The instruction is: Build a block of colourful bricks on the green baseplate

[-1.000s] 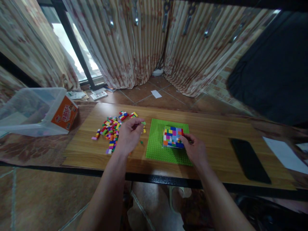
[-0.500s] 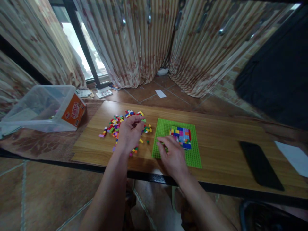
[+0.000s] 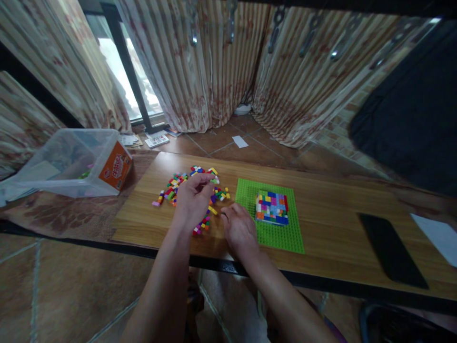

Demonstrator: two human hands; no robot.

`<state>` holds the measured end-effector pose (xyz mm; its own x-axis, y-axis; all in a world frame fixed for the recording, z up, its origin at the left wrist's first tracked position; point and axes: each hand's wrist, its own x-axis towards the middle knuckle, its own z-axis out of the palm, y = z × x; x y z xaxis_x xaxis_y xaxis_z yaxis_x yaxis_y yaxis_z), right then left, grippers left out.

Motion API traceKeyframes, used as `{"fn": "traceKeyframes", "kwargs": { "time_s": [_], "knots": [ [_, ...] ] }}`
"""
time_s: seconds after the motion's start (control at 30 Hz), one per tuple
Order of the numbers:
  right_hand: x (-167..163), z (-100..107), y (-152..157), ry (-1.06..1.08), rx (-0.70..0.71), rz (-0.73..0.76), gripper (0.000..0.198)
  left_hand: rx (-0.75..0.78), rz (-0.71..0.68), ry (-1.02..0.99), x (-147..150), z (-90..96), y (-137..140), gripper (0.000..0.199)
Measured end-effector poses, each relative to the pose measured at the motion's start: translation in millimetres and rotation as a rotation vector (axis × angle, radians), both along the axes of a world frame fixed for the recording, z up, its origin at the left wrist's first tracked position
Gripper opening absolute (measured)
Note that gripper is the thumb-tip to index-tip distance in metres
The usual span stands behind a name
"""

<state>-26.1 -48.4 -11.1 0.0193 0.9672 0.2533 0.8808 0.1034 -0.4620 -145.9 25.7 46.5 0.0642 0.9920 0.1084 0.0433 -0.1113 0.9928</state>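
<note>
My left hand (image 3: 194,199) hangs over a pile of loose toy bricks (image 3: 174,182), with thumb and fingers curled together; whatever is in them is hidden. Low on the wood between pile and plate is my right hand (image 3: 240,229), its fingertips pinched at the spot where a small dark green brick lay. That brick is now covered by the fingers. To the right lies a light green baseplate (image 3: 285,243). A flat, roughly square block of many-coloured bricks (image 3: 272,207) is built on it. A yellow brick (image 3: 213,210) lies between the two hands.
A clear plastic bin (image 3: 71,186) with an orange label stands left of the wooden board (image 3: 328,214). A black flat slab (image 3: 392,250) and a white sheet (image 3: 435,236) lie at the right. Curtains (image 3: 228,71) hang behind the table.
My right hand has moved left off the baseplate down to the wood, and its fingers have closed. The brick block is now uncovered. My left hand stays over the pile.
</note>
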Motion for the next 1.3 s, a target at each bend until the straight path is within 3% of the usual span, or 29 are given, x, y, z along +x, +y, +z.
{"fn": "traceKeyframes", "kwargs": {
  "time_s": [0.13,0.3,0.47,0.63,0.73,1.0,1.3],
  "knots": [
    [1.8,4.7,-3.2,0.112,0.012,0.026,0.022,-0.004,-0.005,-0.015,1.8,-1.5,0.0,0.022],
    [19.3,26.9,-16.2,0.326,0.114,0.020,0.023,0.003,0.008,-0.013,4.0,-5.8,1.7,0.023],
    [67.7,42.5,-28.7,0.377,0.180,-0.202,0.022,-0.003,-0.011,0.023,5.8,-6.5,1.5,0.025],
    [119.2,41.4,-43.6,0.403,0.152,-0.455,0.029,0.012,-0.048,0.086,9.2,-4.4,-1.8,0.019],
    [134.1,39.6,-49.9,0.344,0.123,-0.508,0.032,0.025,-0.080,0.110,15.2,-4.1,-3.3,0.019],
    [136.1,34.3,-47.2,0.314,0.003,-0.473,0.027,0.085,-0.233,0.283,46.2,-12.8,-17.1,0.018],
    [134.2,31.2,-43.4,0.334,0.024,-0.473,0.024,0.121,-0.350,0.544,74.9,-16.2,-42.2,0.016]
  ]
}}
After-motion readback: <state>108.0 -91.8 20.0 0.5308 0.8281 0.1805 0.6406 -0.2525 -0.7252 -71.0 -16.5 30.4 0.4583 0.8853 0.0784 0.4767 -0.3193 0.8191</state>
